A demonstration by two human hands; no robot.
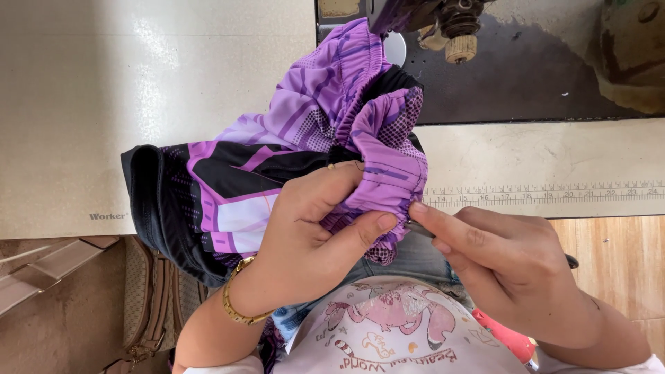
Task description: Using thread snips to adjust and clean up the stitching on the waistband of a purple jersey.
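Observation:
A purple, black and white patterned garment (277, 159) with a gathered elastic waistband lies bunched over the near edge of the sewing table. My left hand (312, 228) grips the gathered purple waistband near its lower edge, thumb pressing into the folds; a gold bracelet sits on that wrist. My right hand (499, 256) holds a small dark metal tool (419, 228), its tip at the waistband fabric just beside my left thumb. The tool's far end pokes out past the back of my right hand. The garment's top end reaches under the sewing machine head.
The sewing machine head (443, 24) and its dark bed (526, 76) stand at the top right. A cream tabletop (138, 83) spreads left, with a printed ruler strip (554, 194) along its near edge. A brown bag (149, 305) sits below on the left.

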